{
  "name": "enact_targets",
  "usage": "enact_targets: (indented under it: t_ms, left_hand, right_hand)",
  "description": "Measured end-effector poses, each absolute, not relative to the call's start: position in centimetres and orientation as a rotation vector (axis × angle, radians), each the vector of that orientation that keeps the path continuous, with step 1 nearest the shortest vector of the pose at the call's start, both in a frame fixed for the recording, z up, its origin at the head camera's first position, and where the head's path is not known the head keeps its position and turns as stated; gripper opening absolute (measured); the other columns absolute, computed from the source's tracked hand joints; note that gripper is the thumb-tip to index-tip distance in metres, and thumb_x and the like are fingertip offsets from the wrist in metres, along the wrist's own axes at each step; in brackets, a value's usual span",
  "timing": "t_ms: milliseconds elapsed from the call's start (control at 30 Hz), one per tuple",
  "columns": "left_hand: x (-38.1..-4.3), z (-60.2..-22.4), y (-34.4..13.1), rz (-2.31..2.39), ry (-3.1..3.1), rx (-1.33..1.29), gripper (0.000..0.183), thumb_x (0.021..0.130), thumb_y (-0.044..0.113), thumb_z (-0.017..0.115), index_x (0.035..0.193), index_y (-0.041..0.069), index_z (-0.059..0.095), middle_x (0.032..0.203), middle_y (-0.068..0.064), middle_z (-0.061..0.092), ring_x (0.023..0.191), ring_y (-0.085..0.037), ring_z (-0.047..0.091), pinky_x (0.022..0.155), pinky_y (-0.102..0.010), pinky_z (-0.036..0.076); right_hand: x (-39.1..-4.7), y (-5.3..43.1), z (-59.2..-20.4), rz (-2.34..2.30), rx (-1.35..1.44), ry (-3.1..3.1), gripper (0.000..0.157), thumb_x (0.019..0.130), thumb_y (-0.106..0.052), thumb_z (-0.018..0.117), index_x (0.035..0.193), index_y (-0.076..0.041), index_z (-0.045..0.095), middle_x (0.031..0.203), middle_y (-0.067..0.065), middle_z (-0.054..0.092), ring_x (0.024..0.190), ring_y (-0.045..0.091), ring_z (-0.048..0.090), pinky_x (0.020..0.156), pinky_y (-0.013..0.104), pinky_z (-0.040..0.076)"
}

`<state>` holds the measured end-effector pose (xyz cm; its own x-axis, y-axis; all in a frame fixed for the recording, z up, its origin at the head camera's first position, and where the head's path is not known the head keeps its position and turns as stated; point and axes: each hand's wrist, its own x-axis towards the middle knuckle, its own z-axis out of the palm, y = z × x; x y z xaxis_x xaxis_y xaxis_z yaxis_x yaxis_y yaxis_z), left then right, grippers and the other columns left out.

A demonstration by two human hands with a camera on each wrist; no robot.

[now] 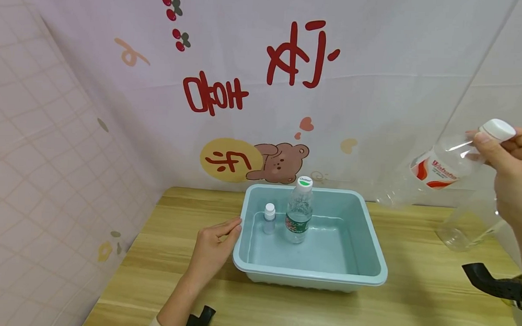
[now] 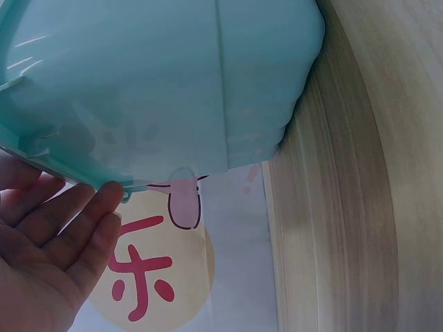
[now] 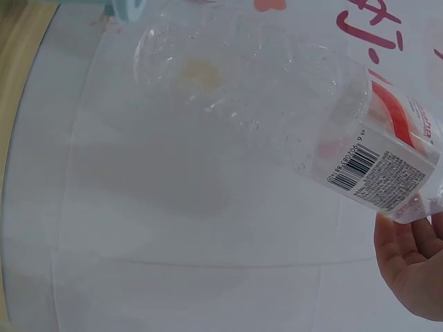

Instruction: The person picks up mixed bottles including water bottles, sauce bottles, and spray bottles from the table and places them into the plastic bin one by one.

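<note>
My right hand point(image 1: 517, 167) grips a large clear plastic bottle point(image 1: 435, 171) by its neck, just under the white cap. The bottle hangs tilted in the air to the right of a light blue plastic basin point(image 1: 309, 275), its base toward the basin; its red-and-white label and barcode show in the right wrist view. With finger and thumb, my left hand point(image 1: 217, 243) pinches the basin's left rim; the left wrist view shows its fingers point(image 2: 104, 200) under that rim. Inside the basin stand a green-labelled water bottle point(image 1: 299, 217) and a small white-capped bottle point(image 1: 269, 218).
Another clear plastic container point(image 1: 466, 227) stands on the wooden table point(image 1: 177, 208) at the right, partly behind my right hand. A printed cloth wall point(image 1: 375, 104) rises behind the table. Black camera mounts point(image 1: 494, 286) sit at both wrists.
</note>
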<state>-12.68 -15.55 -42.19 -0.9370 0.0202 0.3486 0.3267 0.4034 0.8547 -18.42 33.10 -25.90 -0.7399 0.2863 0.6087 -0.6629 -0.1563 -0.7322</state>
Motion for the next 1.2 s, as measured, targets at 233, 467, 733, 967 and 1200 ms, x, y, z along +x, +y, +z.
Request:
enact_targets:
  t_ms: [233, 467, 733, 967, 1200]
  left_hand:
    - [-12.7, -42.2, -15.5, -1.526, -2.384, -0.301, 0.026, 0.098, 0.011, 0.075, 0.123, 0.004, 0.078, 0.127, -0.014, 0.072, 0.122, -0.027, 0.068, 0.096, -0.043, 0.057]
    - [-12.7, -42.2, -15.4, -1.546, -2.384, -0.302, 0.026, 0.099, 0.013, 0.074, 0.124, 0.004, 0.077, 0.128, -0.013, 0.072, 0.122, -0.028, 0.068, 0.096, -0.043, 0.058]
    - [-12.7, -42.2, -15.4, -1.540, -2.389, -0.291, 0.026, 0.099, 0.012, 0.074, 0.123, 0.004, 0.077, 0.127, -0.012, 0.073, 0.122, -0.028, 0.068, 0.097, -0.043, 0.057]
    - [-12.6, -42.2, -15.5, -1.543, -2.396, -0.279, 0.026, 0.099, 0.013, 0.074, 0.124, 0.005, 0.078, 0.128, -0.011, 0.072, 0.123, -0.028, 0.067, 0.097, -0.044, 0.057]
    - [-12.7, -42.2, -15.6, -1.555, -2.389, -0.283, 0.027, 0.100, 0.014, 0.074, 0.125, 0.006, 0.077, 0.128, -0.011, 0.072, 0.123, -0.028, 0.067, 0.098, -0.043, 0.057]
  right_hand:
    - [-17.8, 31.2, -25.2, 2.004, 0.457, -1.545, 0.012, 0.097, 0.014, 0.064, 0.105, 0.008, 0.069, 0.100, 0.011, 0.079, 0.092, 0.016, 0.072, 0.076, 0.015, 0.058]
    - [-17.4, 29.6, -24.9, 2.033, 0.451, -1.567, 0.013, 0.094, 0.013, 0.068, 0.106, 0.011, 0.070, 0.097, 0.013, 0.077, 0.092, 0.019, 0.073, 0.077, 0.018, 0.060]
    - [-17.4, 28.3, -25.2, 2.013, 0.429, -1.645, 0.013, 0.095, 0.011, 0.069, 0.107, 0.007, 0.072, 0.100, 0.010, 0.079, 0.096, 0.017, 0.072, 0.079, 0.016, 0.059]
    - [-17.3, 26.8, -26.2, 1.934, 0.358, -1.857, 0.016, 0.098, 0.004, 0.069, 0.111, -0.004, 0.073, 0.107, -0.001, 0.079, 0.101, 0.010, 0.070, 0.084, 0.011, 0.054]
    - [-17.3, 25.7, -27.6, 1.618, 0.278, -2.222, 0.017, 0.102, -0.011, 0.069, 0.119, -0.014, 0.067, 0.114, -0.013, 0.075, 0.101, 0.004, 0.067, 0.088, 0.007, 0.049]
